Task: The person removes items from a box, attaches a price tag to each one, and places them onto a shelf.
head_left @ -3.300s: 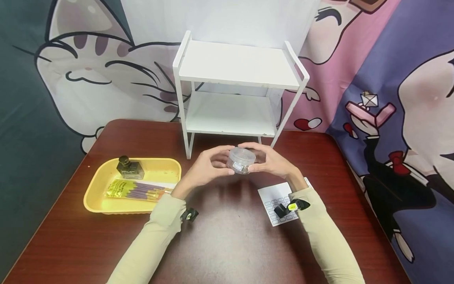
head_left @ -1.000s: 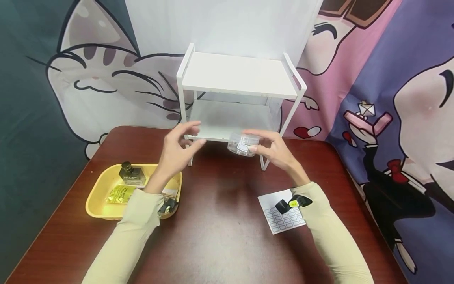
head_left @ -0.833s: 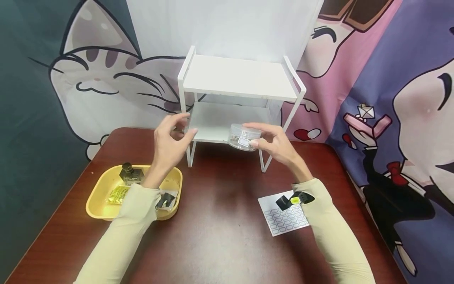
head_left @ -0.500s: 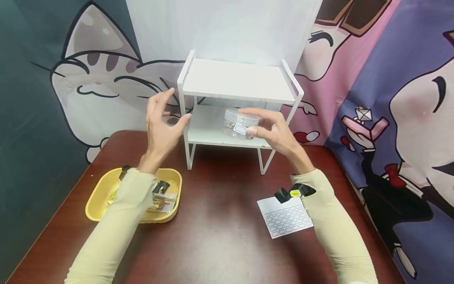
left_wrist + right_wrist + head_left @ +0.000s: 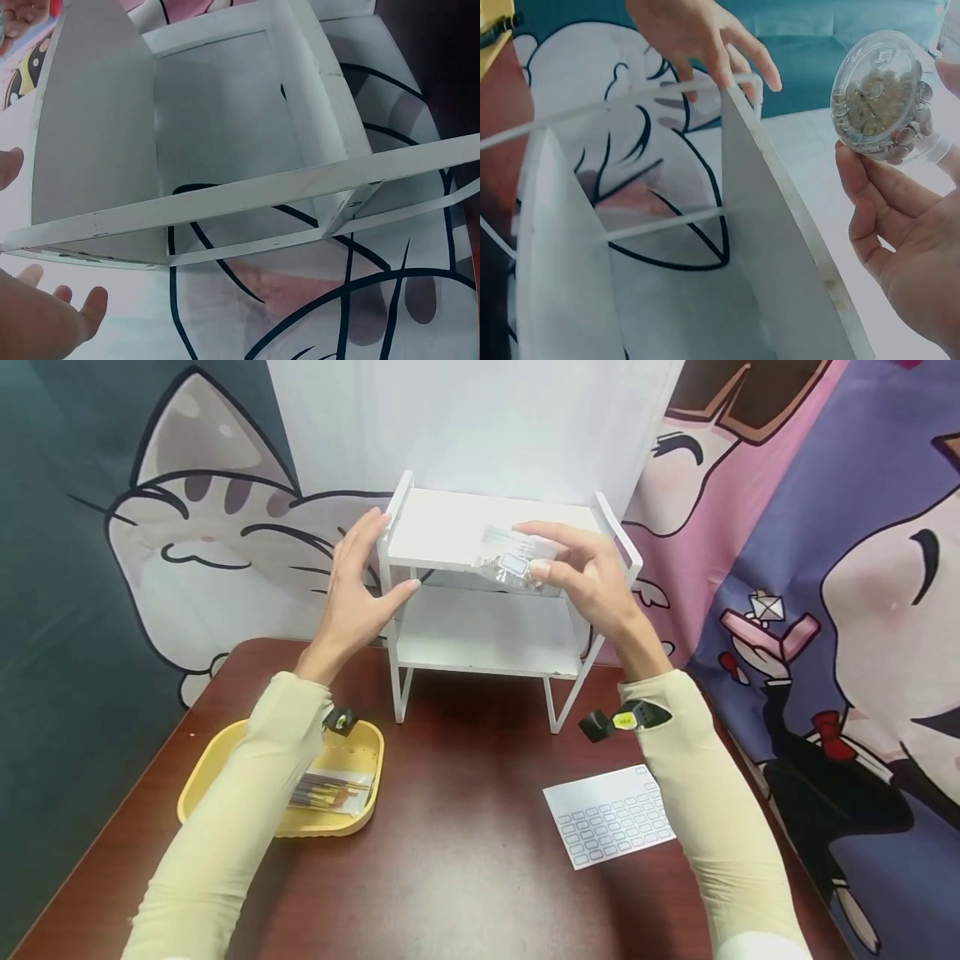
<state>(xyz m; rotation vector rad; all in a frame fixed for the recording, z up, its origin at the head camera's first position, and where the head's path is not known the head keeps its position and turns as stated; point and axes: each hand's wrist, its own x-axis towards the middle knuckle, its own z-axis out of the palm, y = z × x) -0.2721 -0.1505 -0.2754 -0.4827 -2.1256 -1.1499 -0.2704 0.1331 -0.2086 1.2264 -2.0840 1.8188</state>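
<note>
My right hand grips a clear round plastic jar by its side, with a small blank label facing me. Through its base in the right wrist view, the jar shows many small beads or studs. It is held in front of the top tier of the white two-tier shelf. At the shelf's upper left corner is my left hand, fingers spread and relaxed, fingertips right at the side rail. The left wrist view shows this hand beside the shelf's frame, holding nothing.
A yellow tray holding a pack of paintbrushes stands at the left, partly behind my left sleeve. A sheet of blank labels lies on the red-brown table at the right. Printed cartoon cloth hangs behind.
At first both hands held the jar low over the table. The left hand let go and moved left and up to the shelf's corner; the right hand raised the jar to the top tier.
</note>
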